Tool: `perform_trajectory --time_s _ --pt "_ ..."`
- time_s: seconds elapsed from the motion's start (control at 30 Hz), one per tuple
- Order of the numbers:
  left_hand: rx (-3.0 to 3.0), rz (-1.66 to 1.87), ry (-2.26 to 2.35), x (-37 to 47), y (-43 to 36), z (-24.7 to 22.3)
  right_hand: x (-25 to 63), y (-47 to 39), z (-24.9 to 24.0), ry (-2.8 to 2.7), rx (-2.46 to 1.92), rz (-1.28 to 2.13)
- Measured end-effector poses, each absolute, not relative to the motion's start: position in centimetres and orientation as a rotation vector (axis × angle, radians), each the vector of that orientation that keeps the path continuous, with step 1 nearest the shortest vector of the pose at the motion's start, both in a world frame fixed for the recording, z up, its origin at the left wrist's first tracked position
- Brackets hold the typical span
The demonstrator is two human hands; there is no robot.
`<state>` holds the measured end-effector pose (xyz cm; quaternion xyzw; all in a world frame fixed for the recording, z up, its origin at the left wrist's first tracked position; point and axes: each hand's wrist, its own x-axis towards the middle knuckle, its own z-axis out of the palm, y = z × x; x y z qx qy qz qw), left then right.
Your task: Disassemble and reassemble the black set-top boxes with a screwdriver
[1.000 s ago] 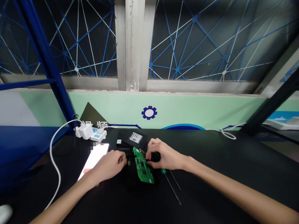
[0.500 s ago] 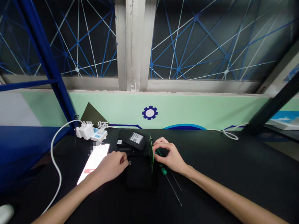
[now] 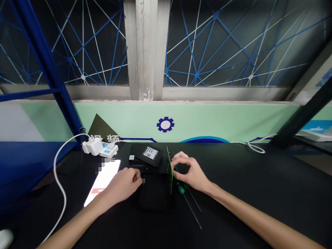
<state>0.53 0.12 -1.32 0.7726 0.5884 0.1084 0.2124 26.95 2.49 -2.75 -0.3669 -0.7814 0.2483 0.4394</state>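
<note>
My right hand (image 3: 189, 171) pinches the right face of a green circuit board (image 3: 170, 171), which stands on edge, nearly edge-on to me. Left of it a shallow black plastic case (image 3: 155, 194) lies on the table. My left hand (image 3: 127, 184) is closed at the case's left rim, with a small silver part (image 3: 143, 181) at its fingertips; I cannot tell whether that part is loose or fixed. Under my right hand lie two screwdrivers (image 3: 181, 189) with green handles, partly hidden, their thin shafts pointing toward me.
A black drive with a white label (image 3: 151, 153) rests on a dark box (image 3: 133, 158) behind the case. A phone with a lit screen (image 3: 105, 179) lies partly under my left forearm. Farther left are a white power strip (image 3: 109, 150) and a white cable (image 3: 56, 172).
The circuit board and my right hand have shifted slightly right, and the board shows a little more of its left face. My left hand has stayed at the case's rim.
</note>
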Motion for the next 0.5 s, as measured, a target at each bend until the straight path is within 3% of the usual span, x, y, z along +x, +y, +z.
perform_trajectory --time_s 0.5 --pt "2.171 0.310 1.594 -0.37 0.71 -1.80 26.62 1.88 -2.50 -2.205 -0.903 0.635"
